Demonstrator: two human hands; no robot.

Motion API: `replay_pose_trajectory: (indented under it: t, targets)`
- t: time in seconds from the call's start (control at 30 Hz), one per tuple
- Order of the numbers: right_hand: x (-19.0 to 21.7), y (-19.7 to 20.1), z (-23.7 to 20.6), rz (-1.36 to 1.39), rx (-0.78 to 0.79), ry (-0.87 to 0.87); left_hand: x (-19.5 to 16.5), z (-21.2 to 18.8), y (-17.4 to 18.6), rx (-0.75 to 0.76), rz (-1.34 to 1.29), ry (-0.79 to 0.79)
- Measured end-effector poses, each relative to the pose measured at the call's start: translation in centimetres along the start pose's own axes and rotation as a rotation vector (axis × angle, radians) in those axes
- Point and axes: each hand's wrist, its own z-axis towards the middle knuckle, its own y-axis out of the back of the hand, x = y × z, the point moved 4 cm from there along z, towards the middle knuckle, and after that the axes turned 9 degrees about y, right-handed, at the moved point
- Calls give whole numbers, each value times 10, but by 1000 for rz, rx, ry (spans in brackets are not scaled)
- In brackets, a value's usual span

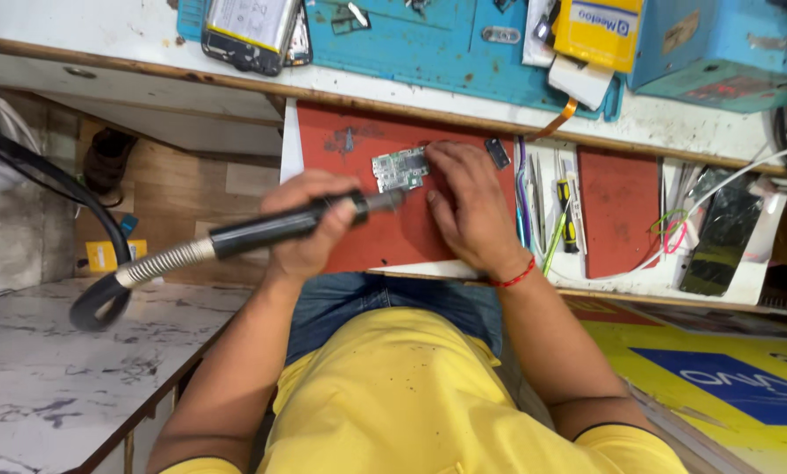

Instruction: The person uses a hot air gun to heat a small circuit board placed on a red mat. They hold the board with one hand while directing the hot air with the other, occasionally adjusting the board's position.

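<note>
Two hands are at work in my only view, the head camera looking down over a yellow shirt (411, 395) and a pull-out drawer lined with a red mat (358, 237). My left hand (310, 224) is clenched around a black hot-air wand (279, 228), whose long axis runs left to right and rises slightly toward its metal nozzle; a ribbed silver collar and black hose (51, 184) trail away to the left. The small circuit board (400, 168) lies flat on the mat just right of and slightly farther than the nozzle tip, so the nozzle points almost straight at it. The board looks silvery green, roughly rectangular, crowded with tiny shields and parts, its long side set left to right. My right hand (468, 211), a red thread (516, 276) at its wrist, rests palm down with fingertips touching the board's right edge, pinning it rather than grasping; it is the nearer hand. Right of it, tweezers and a yellow-handled screwdriver (566, 215) lie in a tray. Farther off, a blue mat (411, 44) covers the bench.
</note>
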Motion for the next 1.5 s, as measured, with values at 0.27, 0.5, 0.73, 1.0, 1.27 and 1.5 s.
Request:
replay_pose_trajectory:
  t: [0.27,0.5,0.73,1.0,1.27,1.5]
  targets:
    - [8,2,24,-138,131,115,2,-1,0,-77,25,21]
    - [-9,6,45,-37,339,150,-1,0,-1,-61,-35,28]
    - [-14,7,38,92,289,150,-7,-1,-5,-22,11,-30]
    - [-26,0,32,90,282,108,-4,3,-5,-110,116,6]
    - [-36,-12,26,67,207,106,10,-5,3,-149,11,169]
    - [-29,-14,33,112,196,133,15,3,5,-156,119,-57]
